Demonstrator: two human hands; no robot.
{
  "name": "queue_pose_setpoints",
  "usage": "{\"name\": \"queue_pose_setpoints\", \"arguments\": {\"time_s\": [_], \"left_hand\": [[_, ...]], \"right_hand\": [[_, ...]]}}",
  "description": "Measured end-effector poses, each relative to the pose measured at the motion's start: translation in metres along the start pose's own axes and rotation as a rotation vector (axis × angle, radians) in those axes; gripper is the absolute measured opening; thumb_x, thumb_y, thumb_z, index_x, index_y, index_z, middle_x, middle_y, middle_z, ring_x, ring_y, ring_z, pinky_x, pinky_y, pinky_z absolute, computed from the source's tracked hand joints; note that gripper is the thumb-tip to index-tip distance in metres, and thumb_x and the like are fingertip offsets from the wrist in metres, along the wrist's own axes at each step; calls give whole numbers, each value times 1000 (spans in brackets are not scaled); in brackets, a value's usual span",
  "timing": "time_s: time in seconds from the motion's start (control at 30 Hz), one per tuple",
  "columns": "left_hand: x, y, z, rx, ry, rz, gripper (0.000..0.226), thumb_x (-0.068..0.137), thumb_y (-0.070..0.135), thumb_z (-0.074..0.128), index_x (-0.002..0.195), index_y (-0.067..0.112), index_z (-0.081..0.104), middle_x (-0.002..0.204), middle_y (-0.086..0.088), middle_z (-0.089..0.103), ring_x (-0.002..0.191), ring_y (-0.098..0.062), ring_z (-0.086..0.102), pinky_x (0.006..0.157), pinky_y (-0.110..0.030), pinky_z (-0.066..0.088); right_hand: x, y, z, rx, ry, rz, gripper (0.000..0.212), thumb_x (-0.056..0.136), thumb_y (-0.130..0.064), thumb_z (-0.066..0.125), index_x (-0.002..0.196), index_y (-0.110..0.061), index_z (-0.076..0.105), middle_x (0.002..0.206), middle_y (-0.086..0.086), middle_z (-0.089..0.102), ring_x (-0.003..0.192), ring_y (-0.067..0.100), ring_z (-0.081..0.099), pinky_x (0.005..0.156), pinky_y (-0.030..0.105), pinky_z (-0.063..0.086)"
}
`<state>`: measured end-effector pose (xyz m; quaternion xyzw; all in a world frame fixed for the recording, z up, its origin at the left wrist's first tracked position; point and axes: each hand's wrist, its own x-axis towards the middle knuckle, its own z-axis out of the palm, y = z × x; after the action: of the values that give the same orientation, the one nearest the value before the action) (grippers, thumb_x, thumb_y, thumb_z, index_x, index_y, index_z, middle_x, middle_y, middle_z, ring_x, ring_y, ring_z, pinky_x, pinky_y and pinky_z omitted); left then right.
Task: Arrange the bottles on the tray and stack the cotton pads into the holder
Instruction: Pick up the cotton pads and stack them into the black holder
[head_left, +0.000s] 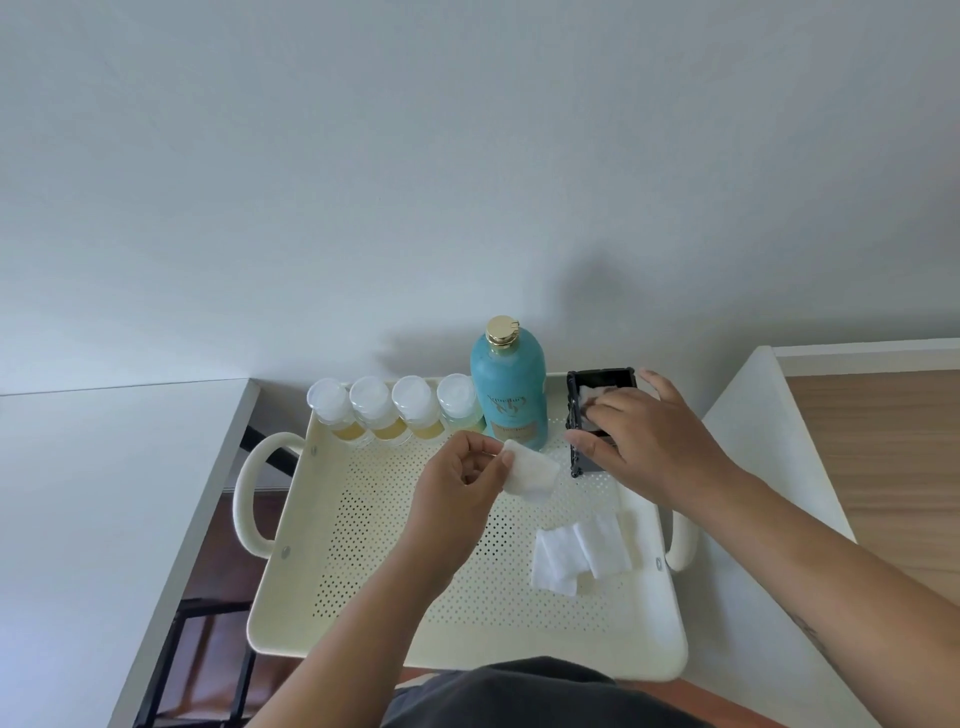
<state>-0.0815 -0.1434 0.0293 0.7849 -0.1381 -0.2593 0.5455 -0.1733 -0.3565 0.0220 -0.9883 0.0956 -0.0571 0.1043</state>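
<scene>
The left hand (462, 480) pinches one cotton pad (530, 472) between thumb and fingers, just left of the black holder (579, 415) at the tray's (363, 644) far right. The right hand (644, 436) lies spread over the holder's mouth, pressing a pad inside. Judgement: the held pad must travel right and far; loose pads (582, 551) lie nearer.

holder (597, 415): front hidden by right hand (649, 436) | teal bottle (509, 384) label: unreadable

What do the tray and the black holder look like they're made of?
The tray: cream, matte, perforated base with rounded moulded handles; likely plastic, possibly coated metal. The holder: black and rigid, edges slightly glossy and bumpy; probably plastic or acrylic, but the right hand hides much of it.
</scene>
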Motion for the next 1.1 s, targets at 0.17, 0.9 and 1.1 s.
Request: {"name": "queue_pose_setpoints", "arguments": {"time_s": [0.17,0.9,1.1], "left_hand": [[0,7,2,45,-24,65,6,91,30,67,87,35,66,83,5,73,81,-11,67,70,-18,52],[-2,18,14,266,-88,257,22,89,35,67,107,43,58,106,26,65,89,0,60,72,-13,45],[-7,-24,13,492,-64,201,24,91,32,66,114,28,59,106,18,64,92,7,53,71,-5,38]], "right_hand": [[-11,-14,-10,184,255,92,35,92,-50,51,102,-22,69,102,-10,69,99,16,62,95,37,33],[-36,-39,-25,798,144,390,4,88,-31,65,88,-28,68,78,-11,65,76,2,58,66,20,45],[-6,-13,-27,814,237,585,12,91,-28,62,98,-20,68,86,-7,67,82,6,61,67,16,43]]}}
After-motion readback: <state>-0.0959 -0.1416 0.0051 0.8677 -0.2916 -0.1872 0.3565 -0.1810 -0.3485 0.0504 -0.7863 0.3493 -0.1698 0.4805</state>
